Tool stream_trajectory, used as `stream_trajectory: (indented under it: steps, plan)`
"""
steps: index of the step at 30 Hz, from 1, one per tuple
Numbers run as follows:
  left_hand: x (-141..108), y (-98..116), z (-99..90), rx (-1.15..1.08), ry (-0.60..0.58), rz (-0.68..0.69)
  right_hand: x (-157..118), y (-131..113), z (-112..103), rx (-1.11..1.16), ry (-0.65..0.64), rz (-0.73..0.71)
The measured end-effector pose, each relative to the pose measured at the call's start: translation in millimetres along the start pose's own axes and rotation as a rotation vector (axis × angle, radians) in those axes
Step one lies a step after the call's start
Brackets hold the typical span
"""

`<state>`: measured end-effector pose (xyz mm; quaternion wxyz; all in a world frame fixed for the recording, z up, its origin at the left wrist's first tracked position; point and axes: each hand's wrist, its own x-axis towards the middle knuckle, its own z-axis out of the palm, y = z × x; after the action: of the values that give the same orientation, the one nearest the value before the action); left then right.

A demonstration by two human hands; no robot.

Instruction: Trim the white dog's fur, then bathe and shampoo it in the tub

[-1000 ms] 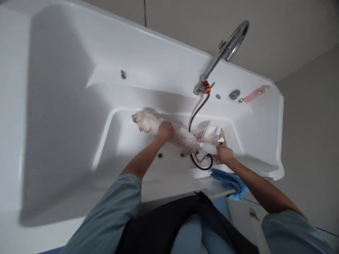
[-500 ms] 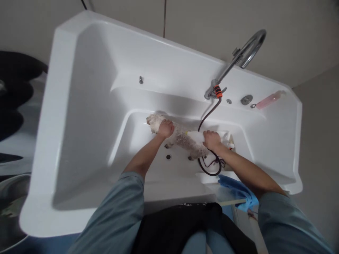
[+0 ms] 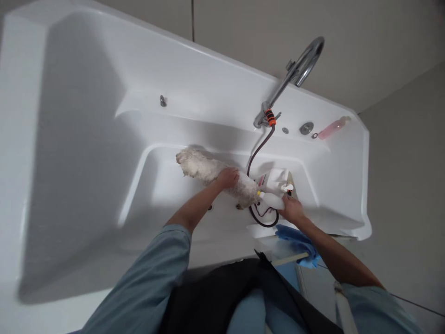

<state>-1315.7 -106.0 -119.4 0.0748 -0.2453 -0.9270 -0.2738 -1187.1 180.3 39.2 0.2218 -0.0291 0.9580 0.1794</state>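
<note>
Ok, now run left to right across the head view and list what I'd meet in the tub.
Small metal fitting → pale furry animal → white squeeze bottle → right hand → pink bottle.

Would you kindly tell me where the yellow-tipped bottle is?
The yellow-tipped bottle is right of centre in the head view, held in the right hand beside the furry animal.

You worked in dim, greyish light, with broad soft shadow over the left end of the tub (image 3: 79,162) and a pale gleam along its floor edge. Your wide view stretched the sleeves (image 3: 139,278); the fur (image 3: 198,164) looked smeared.
</note>
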Motion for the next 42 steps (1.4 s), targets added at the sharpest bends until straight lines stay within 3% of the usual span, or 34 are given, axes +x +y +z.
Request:
stream_trajectory:
  steps: [7,14,17,21,25,29,34,38,42]
  plan:
    - [-10,-11,-2.5,0.015,-0.013,0.008,3,-41,-14,0.016,0.03,-0.031]
    - [-34,-21,8.4,0.033,0.097,-0.08,12,-82,-31,0.071,0.044,-0.085]
    - [-52,-33,7.8,0.043,0.134,-0.089,5,-76,-27,0.104,-0.002,-0.056]
    - [-66,-44,8.7,0.042,0.138,-0.093,-11,-42,-2,0.105,-0.056,0.002]
    - [-57,-30,16.9,0.016,0.096,-0.005,-28,-6,25,0.153,-0.062,0.095]
    - [-41,-6,23.0,-0.001,0.052,0.04,-37,12,40,0.16,-0.041,0.117]
    - [-32,10,22.0,-0.011,0.02,0.032,-23,2,29,0.191,-0.024,0.113]
    - [-33,6,16.6,0.006,0.0,0.019,2,-20,8,0.174,0.025,0.023]
    - [-34,0,7.8,0.023,0.023,-0.052,20,-28,17,0.257,0.075,-0.057]
